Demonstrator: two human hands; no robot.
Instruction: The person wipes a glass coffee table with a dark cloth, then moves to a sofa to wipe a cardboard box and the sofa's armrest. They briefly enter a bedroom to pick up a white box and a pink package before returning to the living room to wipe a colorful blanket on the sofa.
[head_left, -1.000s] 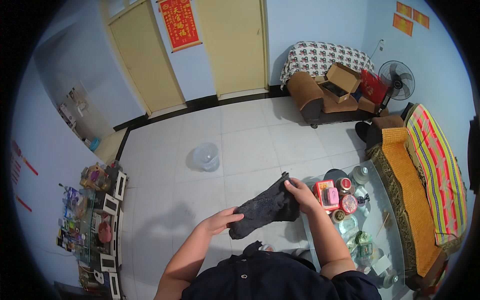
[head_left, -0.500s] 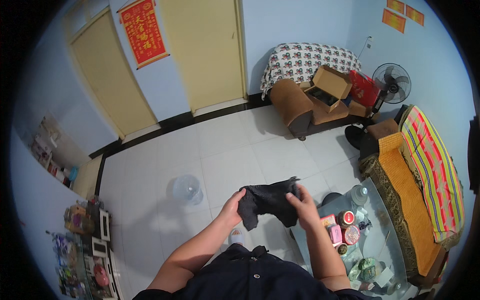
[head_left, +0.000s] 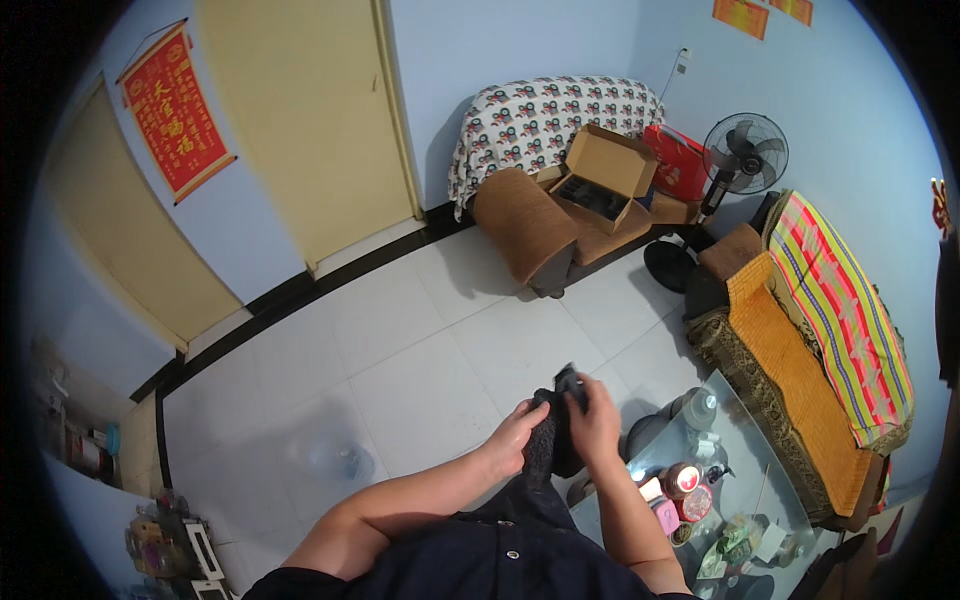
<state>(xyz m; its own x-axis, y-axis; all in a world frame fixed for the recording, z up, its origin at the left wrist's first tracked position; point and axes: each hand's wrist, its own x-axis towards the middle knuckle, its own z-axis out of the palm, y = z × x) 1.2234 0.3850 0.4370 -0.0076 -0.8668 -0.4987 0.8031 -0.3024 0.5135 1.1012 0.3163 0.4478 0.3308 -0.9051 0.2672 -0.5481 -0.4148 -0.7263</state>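
Dark cloth gathered in two hands near the shirt front

At far left, a red scroll (head_left: pixel 180 112) hangs on the wall beside a pale yellow door (head_left: pixel 300 130). Lower down, a see-through bin (head_left: pixel 340 458) stands on the tiled floor (head_left: pixel 400 400). The left hand (head_left: pixel 514 440) is clamped on the dark cloth (head_left: pixel 541 450), thumb on top near its upper end. The cloth is bunched between both hands, its lower part hanging close to the dark shirt (head_left: pixel 470 555). The right hand (head_left: pixel 595 420) is closed around the cloth's upper right part; its fingertips are partly hidden. Beyond the hands, an open cardboard box (head_left: pixel 612 165) sits on a brown armchair (head_left: pixel 600 228). Just right of the right forearm, a glass table (head_left: pixel 735 420) bears jars and a pink box (head_left: pixel 665 516). Farther right are a standing fan (head_left: pixel 745 152) and a sofa with an orange mat (head_left: pixel 800 375) and a striped cover (head_left: pixel 835 310).
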